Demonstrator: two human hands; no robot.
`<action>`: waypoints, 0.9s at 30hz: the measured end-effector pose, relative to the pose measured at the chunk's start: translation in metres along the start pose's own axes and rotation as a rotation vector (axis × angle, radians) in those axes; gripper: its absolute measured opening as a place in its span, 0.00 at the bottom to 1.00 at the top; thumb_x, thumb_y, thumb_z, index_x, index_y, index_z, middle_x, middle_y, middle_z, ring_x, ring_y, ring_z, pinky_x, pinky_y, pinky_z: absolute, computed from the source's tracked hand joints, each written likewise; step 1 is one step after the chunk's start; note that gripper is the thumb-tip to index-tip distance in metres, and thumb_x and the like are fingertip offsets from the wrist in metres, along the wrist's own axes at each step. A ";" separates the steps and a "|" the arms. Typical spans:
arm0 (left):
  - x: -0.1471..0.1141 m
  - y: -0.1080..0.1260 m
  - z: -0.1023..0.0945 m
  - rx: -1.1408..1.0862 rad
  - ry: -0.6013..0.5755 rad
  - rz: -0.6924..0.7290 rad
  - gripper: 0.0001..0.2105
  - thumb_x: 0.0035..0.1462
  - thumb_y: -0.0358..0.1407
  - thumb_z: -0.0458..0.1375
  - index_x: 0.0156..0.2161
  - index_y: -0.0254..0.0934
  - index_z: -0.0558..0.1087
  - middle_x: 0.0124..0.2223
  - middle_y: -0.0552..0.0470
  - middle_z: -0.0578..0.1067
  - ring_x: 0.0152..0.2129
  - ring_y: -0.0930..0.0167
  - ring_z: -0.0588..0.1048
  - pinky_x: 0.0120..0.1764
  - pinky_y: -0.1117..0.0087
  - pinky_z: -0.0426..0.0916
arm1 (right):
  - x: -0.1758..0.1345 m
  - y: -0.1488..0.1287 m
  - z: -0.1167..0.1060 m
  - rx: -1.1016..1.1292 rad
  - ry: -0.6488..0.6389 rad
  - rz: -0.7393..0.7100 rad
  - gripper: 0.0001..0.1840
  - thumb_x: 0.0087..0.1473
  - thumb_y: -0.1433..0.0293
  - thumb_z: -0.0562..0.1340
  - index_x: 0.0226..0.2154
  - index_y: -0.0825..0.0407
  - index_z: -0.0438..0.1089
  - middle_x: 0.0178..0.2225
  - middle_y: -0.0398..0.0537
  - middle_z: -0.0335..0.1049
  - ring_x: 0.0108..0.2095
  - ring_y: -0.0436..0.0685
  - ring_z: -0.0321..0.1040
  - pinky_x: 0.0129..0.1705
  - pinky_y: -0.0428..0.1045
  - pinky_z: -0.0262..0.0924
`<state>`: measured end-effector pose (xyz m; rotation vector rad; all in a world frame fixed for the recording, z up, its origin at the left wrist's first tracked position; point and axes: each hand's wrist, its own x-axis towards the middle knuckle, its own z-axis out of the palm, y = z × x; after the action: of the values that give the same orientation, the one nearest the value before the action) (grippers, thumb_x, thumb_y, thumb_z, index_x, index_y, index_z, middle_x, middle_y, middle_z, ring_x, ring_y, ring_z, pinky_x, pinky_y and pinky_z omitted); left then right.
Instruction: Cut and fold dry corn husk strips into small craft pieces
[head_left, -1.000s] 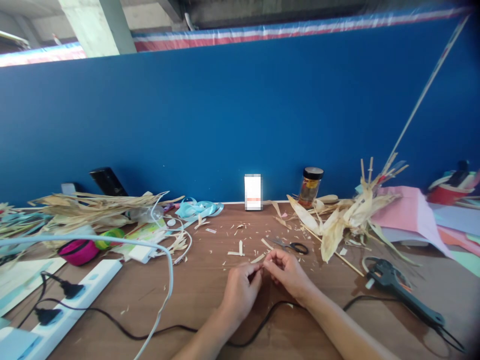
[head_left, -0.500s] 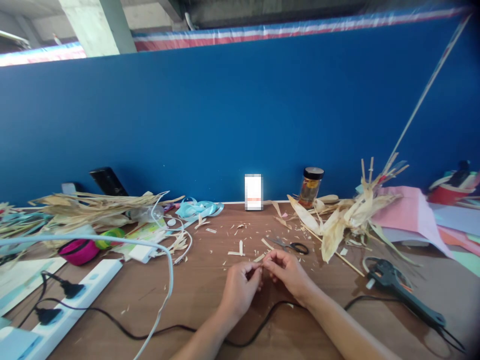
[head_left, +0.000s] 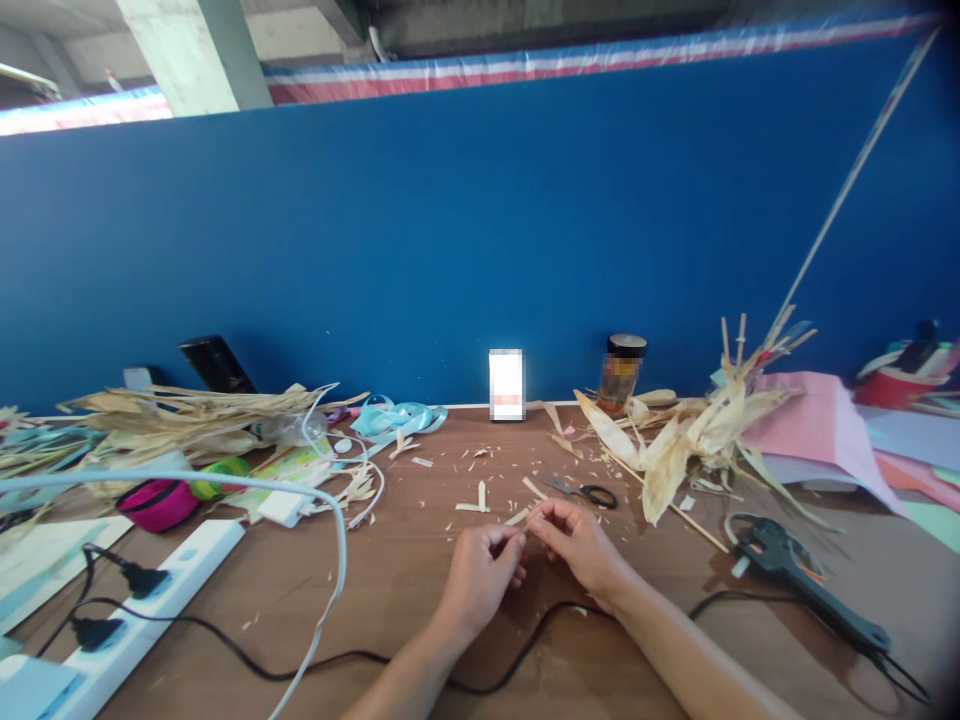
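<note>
My left hand [head_left: 484, 570] and my right hand [head_left: 571, 538] meet fingertip to fingertip above the brown table. Both are closed in a pinch, thumbs against fingers. Whatever is between the fingertips is too small to make out. Just beyond them lie pale strips of dried husk [head_left: 481, 495] and many small scraps. A pair of scissors with black handles [head_left: 598, 496] rests behind my right hand, blades pointing left. Under my wrists a black cord [head_left: 517, 672] runs across the table.
On the right are a glue gun [head_left: 814, 585], dried corn husks [head_left: 697, 440] and pink paper [head_left: 802, 425]. A lidded jar [head_left: 621, 375] stands by the blue partition [head_left: 480, 220]. To the left lie blue ribbon [head_left: 397, 418], a husk pile [head_left: 187, 410], a white power strip [head_left: 161, 590] and a looping white cable [head_left: 343, 560].
Almost nothing differs. My fingertips have shifted very slightly, with both hands still pinched together in the same place.
</note>
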<state>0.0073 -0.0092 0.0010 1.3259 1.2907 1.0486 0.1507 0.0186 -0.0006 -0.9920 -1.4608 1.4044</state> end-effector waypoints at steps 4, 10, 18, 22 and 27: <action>-0.001 0.001 0.000 0.018 -0.011 0.019 0.16 0.49 0.42 0.51 0.28 0.30 0.73 0.20 0.53 0.70 0.16 0.75 0.67 0.19 0.76 0.63 | 0.001 0.000 0.000 -0.016 0.011 -0.001 0.12 0.47 0.61 0.58 0.26 0.54 0.66 0.21 0.40 0.61 0.19 0.45 0.52 0.21 0.42 0.49; -0.001 0.002 0.001 -0.028 -0.007 0.069 0.18 0.45 0.37 0.57 0.42 0.31 0.71 0.25 0.52 0.73 0.18 0.75 0.68 0.22 0.75 0.64 | 0.003 0.001 -0.003 -0.021 0.093 0.001 0.14 0.47 0.59 0.57 0.25 0.55 0.65 0.17 0.38 0.57 0.18 0.45 0.51 0.20 0.42 0.46; 0.003 -0.005 0.000 -0.095 0.069 -0.033 0.12 0.45 0.37 0.57 0.32 0.29 0.72 0.19 0.53 0.71 0.18 0.74 0.70 0.23 0.74 0.66 | 0.003 0.000 -0.002 -0.028 0.112 -0.018 0.13 0.47 0.60 0.58 0.25 0.54 0.65 0.16 0.37 0.55 0.17 0.44 0.50 0.20 0.41 0.46; 0.002 -0.003 0.000 -0.174 0.051 -0.034 0.11 0.44 0.38 0.57 0.28 0.30 0.71 0.19 0.54 0.70 0.17 0.75 0.69 0.22 0.75 0.65 | 0.001 -0.001 0.000 0.054 0.085 -0.017 0.12 0.46 0.60 0.59 0.27 0.54 0.66 0.20 0.40 0.61 0.21 0.47 0.55 0.22 0.42 0.51; 0.000 -0.001 0.000 -0.234 0.038 -0.013 0.11 0.44 0.40 0.58 0.28 0.31 0.71 0.21 0.54 0.71 0.17 0.76 0.69 0.23 0.75 0.65 | -0.002 -0.005 0.004 0.121 -0.026 -0.013 0.10 0.43 0.63 0.62 0.25 0.54 0.67 0.25 0.43 0.66 0.23 0.48 0.57 0.24 0.43 0.52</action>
<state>0.0076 -0.0087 0.0004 1.1247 1.1632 1.1817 0.1475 0.0153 0.0046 -0.8896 -1.3810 1.4835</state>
